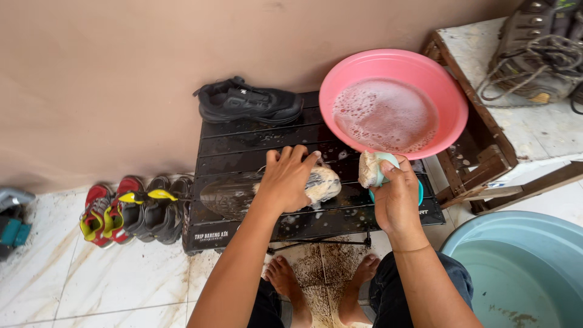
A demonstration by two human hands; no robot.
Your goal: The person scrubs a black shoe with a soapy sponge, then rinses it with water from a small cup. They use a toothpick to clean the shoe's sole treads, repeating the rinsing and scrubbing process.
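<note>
Hands working over a low black slatted folding table [243,149] at frame centre. Left hand [286,179] is pressing down on a dark shoe coated in soapy foam [234,193], which is lying on its side on the table slats; the fingers are spreading and curling over the shoe's upper, gripping it from above. Right hand [396,197] is sitting at 3 o'clock from the left hand, fingers closing fully around a teal-handled scrub brush with lathered pale bristles [371,168], bristle end pointing toward 12 o'clock. Brush and shoe are apart, near each other.

At 12 o'clock from the right hand, a round pink plastic basin holding sudsy water [393,103] is resting on the table's far right corner. A clean black sneaker [249,100] is standing at 11 o'clock against the wall. A row of red, yellow and grey shoes [130,209] is lying on the tiled floor at 9 o'clock. A large pale blue tub [516,267] is showing at 4 o'clock. Bare feet [322,282] are resting at 6 o'clock.
</note>
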